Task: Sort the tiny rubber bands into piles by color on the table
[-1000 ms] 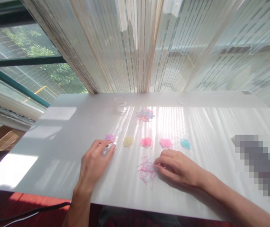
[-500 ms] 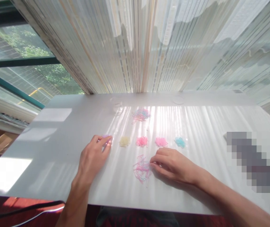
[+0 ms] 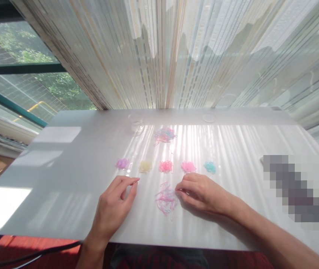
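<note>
My left hand (image 3: pixel 116 205) hovers over the white table, just in front of the purple rubber bands (image 3: pixel 122 163). Its thumb and index fingertip are close to each other, with nothing visible between them. At the right edge of a loose mixed heap of rubber bands (image 3: pixel 166 203), my right hand (image 3: pixel 200 190) has its fingers curled and thumb pinched in on a band. Beyond my hands, small piles run in a row: purple, yellow (image 3: pixel 145 166), red-pink (image 3: pixel 165 166), pink (image 3: pixel 188 166) and teal (image 3: pixel 210 167).
Another mixed heap of rubber bands (image 3: pixel 165 135) lies farther back. A clear container (image 3: pixel 136 125) stands left of it, and a clear round lid (image 3: pixel 209 118) lies to the right. A blurred-out object (image 3: pixel 296 190) is at the right. A striped curtain (image 3: pixel 162 56) borders the table's back.
My left hand has come away from the purple pile, toward me and to the right, uncovering it. My right hand stays by the near heap. The view has shifted slightly.
</note>
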The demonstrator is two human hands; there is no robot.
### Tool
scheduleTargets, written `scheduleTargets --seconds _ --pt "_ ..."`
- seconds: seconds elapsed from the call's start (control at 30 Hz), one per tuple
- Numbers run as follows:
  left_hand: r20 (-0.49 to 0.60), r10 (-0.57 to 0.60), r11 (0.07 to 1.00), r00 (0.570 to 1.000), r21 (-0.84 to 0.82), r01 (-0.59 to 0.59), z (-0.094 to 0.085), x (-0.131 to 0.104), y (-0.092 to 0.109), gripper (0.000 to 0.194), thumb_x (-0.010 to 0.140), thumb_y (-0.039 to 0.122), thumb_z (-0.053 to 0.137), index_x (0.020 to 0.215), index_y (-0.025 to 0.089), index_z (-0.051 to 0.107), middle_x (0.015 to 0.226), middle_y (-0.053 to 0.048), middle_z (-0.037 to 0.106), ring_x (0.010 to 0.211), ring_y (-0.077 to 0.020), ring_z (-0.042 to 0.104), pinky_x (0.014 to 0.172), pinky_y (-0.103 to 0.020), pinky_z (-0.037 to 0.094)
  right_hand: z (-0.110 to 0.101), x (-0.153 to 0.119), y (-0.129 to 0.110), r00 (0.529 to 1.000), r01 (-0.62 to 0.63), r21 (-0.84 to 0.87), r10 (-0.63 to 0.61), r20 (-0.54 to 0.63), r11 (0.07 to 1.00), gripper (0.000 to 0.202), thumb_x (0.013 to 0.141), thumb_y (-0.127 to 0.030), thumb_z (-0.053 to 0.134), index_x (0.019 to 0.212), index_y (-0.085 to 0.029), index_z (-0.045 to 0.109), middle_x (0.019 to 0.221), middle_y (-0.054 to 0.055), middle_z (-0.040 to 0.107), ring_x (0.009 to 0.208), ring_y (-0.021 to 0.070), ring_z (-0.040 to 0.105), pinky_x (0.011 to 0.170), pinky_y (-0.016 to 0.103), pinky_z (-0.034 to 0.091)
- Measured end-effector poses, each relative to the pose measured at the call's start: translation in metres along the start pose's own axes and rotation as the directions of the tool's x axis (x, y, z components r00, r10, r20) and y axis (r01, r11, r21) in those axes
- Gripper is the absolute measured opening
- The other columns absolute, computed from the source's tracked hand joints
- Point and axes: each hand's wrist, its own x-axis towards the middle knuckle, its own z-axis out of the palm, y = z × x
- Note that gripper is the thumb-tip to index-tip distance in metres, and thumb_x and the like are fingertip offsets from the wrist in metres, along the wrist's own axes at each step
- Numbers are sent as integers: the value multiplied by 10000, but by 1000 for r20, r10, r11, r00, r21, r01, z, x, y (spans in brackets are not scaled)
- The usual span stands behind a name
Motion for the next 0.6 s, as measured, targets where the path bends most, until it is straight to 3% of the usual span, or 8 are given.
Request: scheduleTargets --seconds 0.13,0.27,0.37,0.47,0.6 --pt "89 50 994 995 -102 -41 9 -6 13 161 1012 195 579 1056 226 731 895 -7 712 574 -96 549 586 -221 498 1 0 -3 1000 11 51 -9 -23 999 179 982 -197 535 951 -179 710 812 43 652 722 166 587 672 292 466" --pt "190 149 970 970 -218 -107 16 -12 32 147 1003 197 606 1067 237 733 907 -36 729 750 -148 689 643 -239 548 3 -1 -5 1000 12 57 -12 -5 998 81 900 -200 639 939 -184 709 815 34 631 723 165 567 672 286 456" --pt "192 209 962 959 -219 -166 23 -18 44 101 977 219 649 1025 237 736 881 -39 733 752 -175 694 688 -294 570 4 -1 -6 1000 9 15 -9 23 1000 114 849 -221 730 954 -183 707 849 41 637 754 181 569 699 301 455" --pt "177 205 973 963 -143 -181 31 -22 51 48 963 248 682 939 224 716 814 -28 717 684 -182 659 646 -312 527 3 0 -7 998 39 3 -39 43 999 59 901 -229 708 937 -183 703 829 37 636 754 182 563 715 307 444" --pt "148 172 983 974 -84 -161 40 -24 54 121 983 238 661 867 219 688 752 -10 684 643 -172 624 635 -309 465 4 1 -5 996 55 9 -56 73 998 94 964 -205 643 896 -177 702 810 35 637 740 171 556 716 304 434"
